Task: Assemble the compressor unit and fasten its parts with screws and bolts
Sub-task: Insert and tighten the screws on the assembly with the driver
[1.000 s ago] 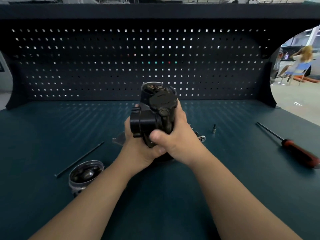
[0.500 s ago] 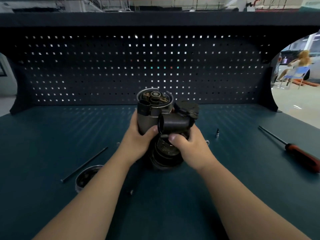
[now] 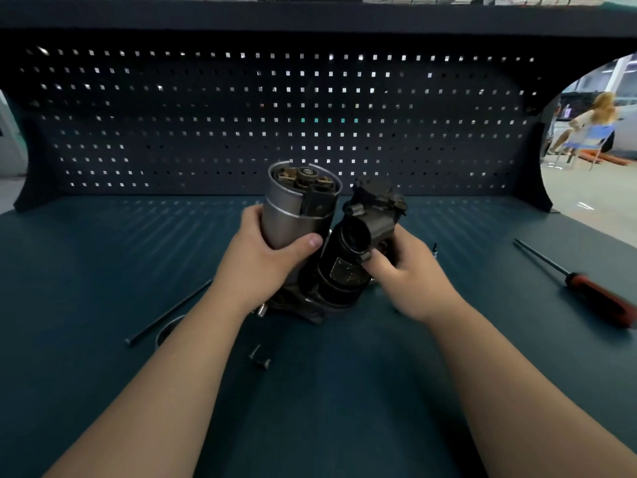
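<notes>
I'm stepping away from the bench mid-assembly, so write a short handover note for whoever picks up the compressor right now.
The left hand grips the silver motor can; the right hand holds the black cylinder head beside it. Both parts appear joined at a dark base resting on the bench, tilted. The can's top is open. Not yet fitted: the metal cap half hidden by the left forearm, the long rod beside it, loose screws near the left forearm. The screwdriver lies far right, untouched.

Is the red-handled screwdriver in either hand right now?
No, the screwdriver lies on the bench while the left hand and right hand both grip the compressor unit.
</notes>
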A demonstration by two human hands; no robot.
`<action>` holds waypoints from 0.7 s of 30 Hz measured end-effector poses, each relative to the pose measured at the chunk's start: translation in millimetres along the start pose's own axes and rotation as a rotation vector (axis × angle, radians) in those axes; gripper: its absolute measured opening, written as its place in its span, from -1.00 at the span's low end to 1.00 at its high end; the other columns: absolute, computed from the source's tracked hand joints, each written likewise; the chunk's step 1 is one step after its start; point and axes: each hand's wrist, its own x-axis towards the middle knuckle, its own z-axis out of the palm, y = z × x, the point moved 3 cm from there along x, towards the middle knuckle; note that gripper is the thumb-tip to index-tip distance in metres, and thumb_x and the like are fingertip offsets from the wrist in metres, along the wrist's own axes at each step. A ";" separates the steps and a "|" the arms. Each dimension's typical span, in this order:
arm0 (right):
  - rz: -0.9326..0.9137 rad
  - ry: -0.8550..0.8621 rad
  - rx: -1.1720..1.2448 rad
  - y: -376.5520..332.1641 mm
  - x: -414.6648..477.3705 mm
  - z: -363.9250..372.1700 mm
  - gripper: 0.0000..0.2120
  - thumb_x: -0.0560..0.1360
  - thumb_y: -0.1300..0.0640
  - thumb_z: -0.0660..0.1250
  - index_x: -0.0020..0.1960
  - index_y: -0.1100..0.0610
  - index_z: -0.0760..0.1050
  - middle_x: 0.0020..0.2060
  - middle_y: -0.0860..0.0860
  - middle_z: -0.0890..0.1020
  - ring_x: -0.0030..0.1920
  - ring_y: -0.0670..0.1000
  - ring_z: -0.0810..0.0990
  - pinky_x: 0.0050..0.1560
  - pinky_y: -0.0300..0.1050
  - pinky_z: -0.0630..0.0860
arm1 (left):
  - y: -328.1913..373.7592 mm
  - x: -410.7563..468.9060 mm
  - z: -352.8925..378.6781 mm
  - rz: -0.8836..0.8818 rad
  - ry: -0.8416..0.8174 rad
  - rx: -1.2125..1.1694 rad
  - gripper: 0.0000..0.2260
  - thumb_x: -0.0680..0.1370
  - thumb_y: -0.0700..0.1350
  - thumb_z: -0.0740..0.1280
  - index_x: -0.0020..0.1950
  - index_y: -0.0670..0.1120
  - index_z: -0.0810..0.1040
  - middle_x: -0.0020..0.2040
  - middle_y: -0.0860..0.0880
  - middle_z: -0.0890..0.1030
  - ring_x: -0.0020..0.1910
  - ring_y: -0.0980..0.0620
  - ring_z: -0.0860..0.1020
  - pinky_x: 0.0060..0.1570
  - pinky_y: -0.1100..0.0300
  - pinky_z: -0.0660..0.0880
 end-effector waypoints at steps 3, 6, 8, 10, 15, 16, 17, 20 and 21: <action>-0.009 0.001 -0.037 -3.4 -2.0 -4.4 -0.87 0.43 -0.16 0.31 -0.03 -0.31 0.47 -0.09 -0.33 0.62 -0.09 -0.22 0.60 -0.19 -0.40 0.46 | -1.1 2.5 -1.1 0.027 -0.040 -0.008 -0.27 0.13 0.40 0.42 0.21 0.23 0.28 0.00 0.31 0.52 -0.11 0.52 0.48 -0.19 0.34 0.40; 0.023 -0.045 -0.056 -3.4 -2.4 0.6 -0.65 0.24 -0.29 0.39 -0.01 -0.42 0.40 -0.05 -0.42 0.59 -0.02 -0.32 0.57 -0.14 -0.46 0.45 | -2.9 4.2 1.0 0.040 -0.053 -0.017 -0.29 0.14 0.40 0.42 0.21 0.24 0.27 -0.01 0.31 0.53 -0.09 0.48 0.50 -0.14 0.28 0.44; 0.043 -0.058 -0.050 -1.8 -1.9 3.0 -0.59 0.18 -0.31 0.42 -0.01 -0.45 0.39 -0.04 -0.46 0.57 0.01 -0.38 0.55 -0.12 -0.52 0.42 | -4.2 4.9 0.8 0.037 -0.062 -0.023 -0.35 0.15 0.40 0.42 0.14 0.30 0.27 -0.03 0.33 0.53 -0.10 0.49 0.50 -0.16 0.29 0.43; 0.055 -0.057 -0.018 0.2 -0.2 1.7 -0.60 0.17 -0.29 0.44 -0.03 -0.44 0.42 -0.04 -0.43 0.59 0.01 -0.36 0.56 -0.06 -0.46 0.42 | -4.3 6.6 -0.1 0.038 -0.079 -0.037 -0.38 0.15 0.40 0.42 0.12 0.32 0.27 -0.02 0.31 0.53 -0.11 0.51 0.49 -0.18 0.33 0.41; 0.073 -0.081 -0.002 1.8 1.1 -1.1 -0.63 0.16 -0.28 0.45 -0.06 -0.46 0.46 -0.04 -0.41 0.61 0.03 -0.37 0.56 0.04 -0.32 0.41 | -6.7 11.4 2.7 0.067 -0.083 -0.047 -0.29 0.17 0.39 0.43 0.22 0.22 0.28 0.02 0.26 0.54 -0.10 0.46 0.52 -0.13 0.30 0.44; 0.077 -0.084 -0.007 1.3 1.0 -1.4 -0.63 0.16 -0.29 0.45 -0.07 -0.46 0.45 -0.04 -0.43 0.60 0.03 -0.38 0.55 0.03 -0.33 0.40 | -7.1 12.0 3.2 0.069 -0.083 -0.052 -0.30 0.17 0.39 0.43 0.22 0.21 0.28 0.02 0.26 0.55 -0.10 0.45 0.53 -0.13 0.28 0.45; 0.079 -0.086 -0.017 0.5 0.9 -1.4 -0.63 0.16 -0.30 0.44 -0.07 -0.47 0.45 -0.04 -0.44 0.59 0.03 -0.40 0.54 0.02 -0.36 0.39 | -7.7 12.3 3.6 0.072 -0.083 -0.057 -0.30 0.18 0.39 0.43 0.22 0.21 0.29 0.02 0.26 0.55 -0.10 0.45 0.53 -0.12 0.28 0.45; 0.070 -0.088 -0.072 -4.5 -0.9 -1.2 -0.62 0.16 -0.33 0.44 -0.07 -0.45 0.43 -0.07 -0.52 0.55 0.00 -0.47 0.49 -0.10 -0.53 0.37 | -10.2 12.0 3.0 0.087 -0.084 -0.071 -0.34 0.20 0.37 0.44 0.20 0.22 0.29 0.02 0.27 0.55 -0.07 0.45 0.52 -0.12 0.32 0.44; 0.070 -0.090 -0.091 -6.5 -1.8 -0.4 -0.62 0.16 -0.33 0.44 -0.06 -0.42 0.42 -0.08 -0.54 0.54 -0.01 -0.49 0.48 -0.14 -0.57 0.36 | -11.1 11.5 2.1 0.094 -0.082 -0.078 -0.36 0.21 0.36 0.44 0.18 0.23 0.29 0.02 0.29 0.54 -0.06 0.46 0.52 -0.13 0.34 0.44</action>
